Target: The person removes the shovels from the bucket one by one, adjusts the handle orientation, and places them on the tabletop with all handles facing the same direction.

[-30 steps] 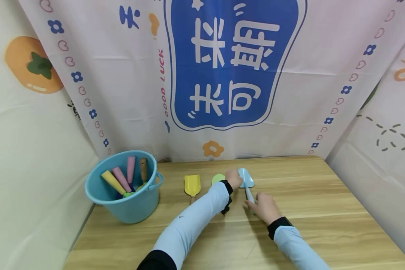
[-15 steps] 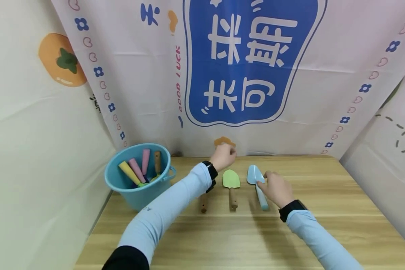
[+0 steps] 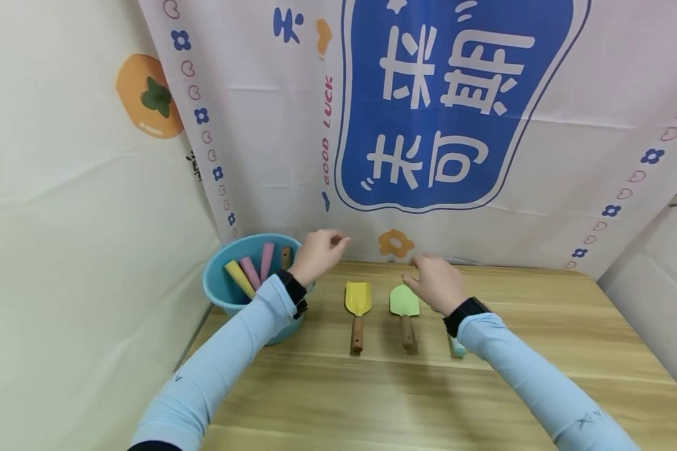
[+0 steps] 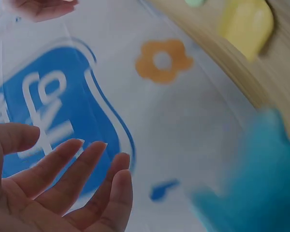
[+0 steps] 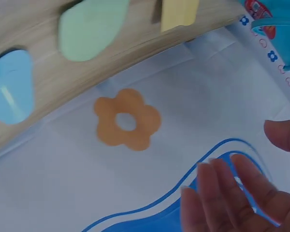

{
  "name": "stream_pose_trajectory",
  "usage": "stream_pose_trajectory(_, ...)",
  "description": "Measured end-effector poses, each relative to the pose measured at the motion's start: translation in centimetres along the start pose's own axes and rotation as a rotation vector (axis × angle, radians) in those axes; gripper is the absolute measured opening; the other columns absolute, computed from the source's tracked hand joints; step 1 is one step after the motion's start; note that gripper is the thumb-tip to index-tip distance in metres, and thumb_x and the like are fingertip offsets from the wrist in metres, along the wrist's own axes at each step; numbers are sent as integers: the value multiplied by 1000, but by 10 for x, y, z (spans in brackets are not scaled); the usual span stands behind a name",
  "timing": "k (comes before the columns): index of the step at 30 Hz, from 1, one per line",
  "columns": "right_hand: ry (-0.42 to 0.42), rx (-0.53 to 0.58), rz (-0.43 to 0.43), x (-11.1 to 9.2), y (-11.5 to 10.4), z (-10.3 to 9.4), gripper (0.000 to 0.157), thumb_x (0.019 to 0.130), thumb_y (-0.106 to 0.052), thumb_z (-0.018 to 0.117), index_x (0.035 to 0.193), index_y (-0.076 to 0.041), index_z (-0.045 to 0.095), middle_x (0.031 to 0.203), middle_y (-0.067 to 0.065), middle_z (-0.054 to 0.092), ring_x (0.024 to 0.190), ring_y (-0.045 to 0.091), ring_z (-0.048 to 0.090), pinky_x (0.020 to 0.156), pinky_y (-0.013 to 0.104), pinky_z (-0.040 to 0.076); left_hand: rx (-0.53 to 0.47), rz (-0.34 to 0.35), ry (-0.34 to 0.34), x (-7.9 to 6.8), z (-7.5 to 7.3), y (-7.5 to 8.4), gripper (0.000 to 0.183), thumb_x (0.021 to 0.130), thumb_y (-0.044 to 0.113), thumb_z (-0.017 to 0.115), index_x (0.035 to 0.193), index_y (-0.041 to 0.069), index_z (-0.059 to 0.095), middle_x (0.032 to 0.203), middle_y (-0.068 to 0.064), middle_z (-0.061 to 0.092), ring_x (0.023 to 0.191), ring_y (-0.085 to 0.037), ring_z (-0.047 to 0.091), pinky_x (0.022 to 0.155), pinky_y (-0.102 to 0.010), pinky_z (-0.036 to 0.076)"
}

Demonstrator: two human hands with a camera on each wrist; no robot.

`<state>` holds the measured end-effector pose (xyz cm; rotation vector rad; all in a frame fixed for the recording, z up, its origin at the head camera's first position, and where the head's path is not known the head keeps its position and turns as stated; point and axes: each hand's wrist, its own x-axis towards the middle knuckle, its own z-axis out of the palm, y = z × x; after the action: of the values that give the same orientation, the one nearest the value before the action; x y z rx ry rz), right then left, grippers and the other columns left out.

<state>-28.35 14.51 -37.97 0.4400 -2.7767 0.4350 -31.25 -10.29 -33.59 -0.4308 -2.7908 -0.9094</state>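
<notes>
My left hand point(image 3: 318, 254) hovers by the right rim of the light blue bucket point(image 3: 215, 285); the left wrist view shows its fingers relaxed, holding nothing. My right hand point(image 3: 440, 285) is raised over the table, its fingers loosely bent around nothing in the right wrist view. Beneath it lies a light blue toy shovel point(image 3: 457, 348), mostly hidden in the head view; its blade point(image 5: 12, 89) shows in the right wrist view. To the left lie a green shovel point(image 3: 404, 300) and a yellow shovel point(image 3: 358, 297), both with brown handles toward me, in a row.
Inside the bucket stand several tools, with a yellow handle point(image 3: 239, 277), two pink handles and a brown handle point(image 3: 286, 257) sticking up. A printed cloth point(image 3: 293, 138) hangs behind the wooden table point(image 3: 327, 394). White sheets close off the left and right sides.
My left hand has moved left from the green shovel, past the yellow one, to the bucket. My right hand has risen away from the light blue shovel. The head view has shifted left.
</notes>
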Motion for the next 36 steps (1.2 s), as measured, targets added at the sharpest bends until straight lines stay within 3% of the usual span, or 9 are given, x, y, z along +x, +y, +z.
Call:
stream_pose_trajectory(9, -33, 212, -274, 51, -49, 10, 26, 86, -24, 65, 107, -9, 64, 105, 6, 61, 98, 23, 58, 82, 37, 48, -20, -116, 126, -34, -49, -62, 43, 93, 47, 48, 113, 12, 63, 104, -6, 66, 87, -19, 61, 76, -38, 49)
stream_pose_trajectory(11, -51, 232, -335, 61, -62, 14, 26, 87, -24, 65, 108, -9, 64, 106, 6, 61, 100, 22, 57, 86, 37, 46, -44, -152, 155, -44, -59, -76, 45, 93, 48, 47, 115, 12, 62, 99, -11, 67, 78, -24, 65, 73, -41, 51)
stream_pose_trajectory(16, -79, 239, -458, 83, -95, 24, 27, 87, -23, 64, 110, -7, 62, 105, 6, 60, 98, 21, 58, 85, 32, 47, -82, -174, 287, -66, -75, -108, 43, 95, 41, 48, 116, 5, 61, 103, -17, 65, 82, -31, 65, 75, -45, 51)
stream_pose_trajectory(18, -88, 243, -507, 92, -108, 26, 26, 87, -21, 64, 109, -6, 62, 103, 6, 60, 96, 21, 58, 84, 30, 47, -77, -173, 367, -73, -77, -119, 40, 95, 36, 50, 115, 3, 61, 111, -16, 63, 97, -30, 60, 81, -45, 48)
stream_pose_trajectory(23, -134, 260, -608, 110, -140, 30, 24, 88, -16, 62, 109, -4, 62, 103, 7, 60, 95, 19, 57, 82, 28, 47, -59, -175, 591, -91, -73, -146, 31, 92, 21, 55, 110, -3, 63, 108, -20, 63, 98, -35, 58, 82, -47, 46)
stream_pose_trajectory(26, -189, 224, -625, 119, -158, 34, 24, 90, -16, 60, 111, -6, 62, 107, 8, 60, 97, 17, 56, 84, 27, 46, -36, -159, 683, -99, -67, -161, 24, 89, 10, 59, 103, -8, 65, 102, -24, 63, 96, -38, 57, 83, -49, 43)
stream_pose_trajectory(30, -303, 155, -636, 131, -180, 46, 28, 92, -15, 56, 119, -6, 59, 113, 9, 59, 100, 17, 56, 84, 27, 46, -59, -173, 726, -106, -59, -173, 21, 84, 0, 59, 101, -11, 65, 97, -27, 63, 91, -40, 57, 79, -49, 43)
stream_pose_trajectory(36, -469, 34, -614, 143, -201, 72, 40, 87, -15, 64, 126, -12, 55, 122, 7, 54, 105, 17, 53, 87, 30, 45, -69, -260, 722, -110, -56, -173, 28, 82, -5, 53, 108, -7, 63, 102, -25, 63, 91, -37, 59, 76, -47, 44)
